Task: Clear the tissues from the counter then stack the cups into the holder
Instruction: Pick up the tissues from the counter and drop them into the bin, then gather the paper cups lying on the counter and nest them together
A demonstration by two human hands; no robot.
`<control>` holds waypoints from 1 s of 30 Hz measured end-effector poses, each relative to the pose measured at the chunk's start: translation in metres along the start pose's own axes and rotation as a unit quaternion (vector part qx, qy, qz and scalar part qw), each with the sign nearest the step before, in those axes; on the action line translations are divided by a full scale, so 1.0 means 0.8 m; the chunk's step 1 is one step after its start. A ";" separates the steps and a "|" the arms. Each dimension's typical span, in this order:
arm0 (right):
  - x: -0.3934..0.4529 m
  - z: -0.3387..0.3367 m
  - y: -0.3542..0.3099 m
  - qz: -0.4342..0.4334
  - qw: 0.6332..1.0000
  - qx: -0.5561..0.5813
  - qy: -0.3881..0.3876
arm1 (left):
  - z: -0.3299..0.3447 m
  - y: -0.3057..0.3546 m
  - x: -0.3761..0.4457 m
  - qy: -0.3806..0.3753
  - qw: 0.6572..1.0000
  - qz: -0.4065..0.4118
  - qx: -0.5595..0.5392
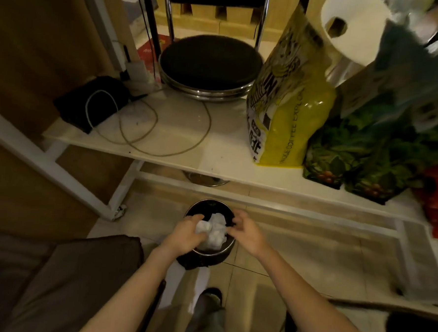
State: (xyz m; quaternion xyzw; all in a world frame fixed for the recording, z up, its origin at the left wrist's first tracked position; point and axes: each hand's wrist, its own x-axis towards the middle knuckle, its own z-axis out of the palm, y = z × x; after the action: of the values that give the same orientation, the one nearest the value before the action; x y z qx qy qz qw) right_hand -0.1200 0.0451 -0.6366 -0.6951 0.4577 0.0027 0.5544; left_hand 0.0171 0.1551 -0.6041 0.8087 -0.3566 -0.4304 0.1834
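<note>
Crumpled white tissues [215,231] sit in the mouth of a small round black bin [197,208] on the tiled floor. My left hand [185,234] is over the bin's left side, its fingers closed on a wad of the tissues. Over the bin's right rim, my right hand [246,231] has its fingers spread and touches the edge of the tissues. No cups or cup holder are in view.
A white shelf [213,150] above the bin carries a yellow coffee bag [287,113], green leaf-print bags [362,159], a paper roll [354,25], loose cables [148,125] and a black device [93,101]. A black round stool [210,62] stands behind. A brown cushion [59,279] lies at lower left.
</note>
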 end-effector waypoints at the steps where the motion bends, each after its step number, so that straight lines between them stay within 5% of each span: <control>1: -0.023 -0.011 -0.021 -0.007 1.000 -0.004 0.004 | -0.011 0.017 -0.018 0.001 1.000 0.008 0.003; 16: -0.339 -0.176 -0.259 -0.195 0.975 -0.069 0.078 | -0.150 0.266 -0.309 0.078 0.974 0.199 0.077; 30: -0.480 -0.305 -0.393 -0.340 0.908 -0.033 0.244 | -0.222 0.439 -0.426 0.231 0.888 0.396 0.038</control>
State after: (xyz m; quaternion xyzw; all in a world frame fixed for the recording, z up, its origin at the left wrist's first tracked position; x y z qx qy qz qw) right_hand -0.2646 0.0890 -0.1048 -0.8057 0.3139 -0.3405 0.3694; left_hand -0.1110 0.1655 -0.0993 0.6834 -0.6108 -0.1090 0.3848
